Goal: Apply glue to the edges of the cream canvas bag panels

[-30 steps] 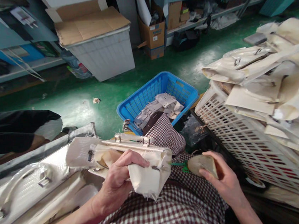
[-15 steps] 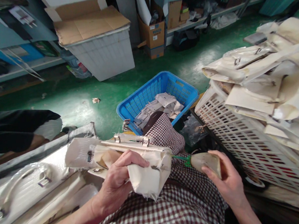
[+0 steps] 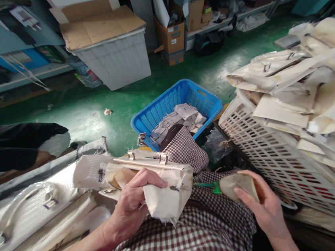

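Bag panel [image 3: 163, 203] in L hand [image 3: 131, 209], bottle [image 3: 236, 181] in R hand [image 3: 266, 209].
L fingers [image 3: 149, 178] clamped over panel's edge; R fingers [image 3: 246, 195] wrapped round bottle, its green nozzle [image 3: 211, 185] just beside panel.

Even, diffuse overhead light, fairly bright. Two white glare patches on the floor [image 3: 224, 65], far right and mid left. Sheen on the plastic wrap [image 3: 23, 212] near left. Shadows soft, dark under the far shelves [image 3: 16, 79]. Centre is sharp: left hand [image 3: 131, 209] on the bag [image 3: 158, 182], right hand [image 3: 262, 207] on the bottle [image 3: 239, 183]. Strong wide-angle bend at the edges. Crate [image 3: 278, 157] and pile [image 3: 317, 97] on the right smear toward the near corner, and the pile's whites nearly clip.
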Demonstrator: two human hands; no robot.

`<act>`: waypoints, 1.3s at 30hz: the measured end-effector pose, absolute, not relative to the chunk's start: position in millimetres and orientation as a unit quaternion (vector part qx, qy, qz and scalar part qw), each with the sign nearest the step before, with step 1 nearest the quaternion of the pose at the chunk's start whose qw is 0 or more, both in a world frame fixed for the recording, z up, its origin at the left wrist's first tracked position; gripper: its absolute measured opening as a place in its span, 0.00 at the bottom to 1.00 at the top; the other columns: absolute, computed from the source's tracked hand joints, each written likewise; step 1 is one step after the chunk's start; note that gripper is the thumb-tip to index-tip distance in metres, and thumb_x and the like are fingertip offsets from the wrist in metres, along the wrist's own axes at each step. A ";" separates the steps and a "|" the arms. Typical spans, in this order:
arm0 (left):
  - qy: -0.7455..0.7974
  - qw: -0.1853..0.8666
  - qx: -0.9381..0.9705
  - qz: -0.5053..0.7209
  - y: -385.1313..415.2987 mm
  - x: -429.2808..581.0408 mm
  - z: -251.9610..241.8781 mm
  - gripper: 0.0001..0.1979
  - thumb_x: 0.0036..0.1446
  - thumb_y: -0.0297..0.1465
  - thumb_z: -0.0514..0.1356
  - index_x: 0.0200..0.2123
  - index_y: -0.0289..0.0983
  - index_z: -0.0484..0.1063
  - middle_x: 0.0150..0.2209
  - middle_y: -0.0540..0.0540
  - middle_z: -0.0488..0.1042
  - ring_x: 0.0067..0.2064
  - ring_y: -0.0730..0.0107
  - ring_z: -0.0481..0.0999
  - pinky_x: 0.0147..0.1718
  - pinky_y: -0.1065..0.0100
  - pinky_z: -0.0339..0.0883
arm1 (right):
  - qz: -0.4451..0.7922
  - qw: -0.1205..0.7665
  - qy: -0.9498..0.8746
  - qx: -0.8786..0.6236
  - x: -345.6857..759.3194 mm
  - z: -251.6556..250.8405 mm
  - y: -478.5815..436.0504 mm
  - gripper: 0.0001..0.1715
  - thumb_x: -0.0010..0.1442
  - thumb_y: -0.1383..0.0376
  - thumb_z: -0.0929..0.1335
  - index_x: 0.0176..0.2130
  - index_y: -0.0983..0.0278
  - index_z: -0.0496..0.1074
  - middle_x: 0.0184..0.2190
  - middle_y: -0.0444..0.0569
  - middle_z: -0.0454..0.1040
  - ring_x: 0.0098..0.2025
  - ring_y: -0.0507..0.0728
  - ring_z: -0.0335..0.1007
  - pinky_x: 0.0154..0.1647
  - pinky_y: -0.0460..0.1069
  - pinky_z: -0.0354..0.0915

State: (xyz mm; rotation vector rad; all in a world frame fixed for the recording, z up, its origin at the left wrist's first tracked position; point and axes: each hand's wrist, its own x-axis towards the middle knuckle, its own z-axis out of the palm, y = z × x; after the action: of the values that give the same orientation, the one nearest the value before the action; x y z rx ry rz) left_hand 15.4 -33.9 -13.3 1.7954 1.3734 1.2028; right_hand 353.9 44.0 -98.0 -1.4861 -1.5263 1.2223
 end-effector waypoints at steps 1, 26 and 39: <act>0.513 0.287 0.674 0.447 -33.8 15.1 -13.1 0.08 0.65 0.32 0.60 0.34 0.37 0.77 0.36 0.43 0.77 0.39 0.66 0.77 0.39 0.68 0.71 | 0.472 0.347 -0.571 -0.575 353.0 -96.9 44.6 0.29 0.54 0.52 0.75 0.52 0.59 0.71 0.45 0.51 0.76 0.42 0.61 0.76 0.41 0.51 0.74; 0.547 0.308 0.645 0.437 -40.5 15.5 -18.1 0.07 0.64 0.27 0.59 0.40 0.39 0.77 0.37 0.45 0.77 0.39 0.66 0.77 0.38 0.69 0.71 | 0.457 0.345 -0.578 -0.581 331.7 -111.4 40.2 0.29 0.54 0.51 0.75 0.52 0.59 0.70 0.48 0.51 0.74 0.47 0.62 0.74 0.49 0.54 0.73; 0.544 0.287 0.640 0.460 -42.6 20.3 -15.0 0.11 0.67 0.32 0.57 0.34 0.38 0.77 0.35 0.44 0.77 0.38 0.66 0.78 0.38 0.69 0.72 | 0.542 0.277 -0.514 -0.605 334.3 -94.6 44.3 0.32 0.51 0.47 0.75 0.49 0.61 0.72 0.45 0.51 0.78 0.46 0.61 0.74 0.42 0.49 0.73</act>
State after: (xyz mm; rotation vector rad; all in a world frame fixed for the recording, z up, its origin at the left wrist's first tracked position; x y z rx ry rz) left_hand 20.3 -42.6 -15.0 1.7101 1.4541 1.2276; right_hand 334.3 44.3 -94.6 -1.6244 -1.3797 1.4551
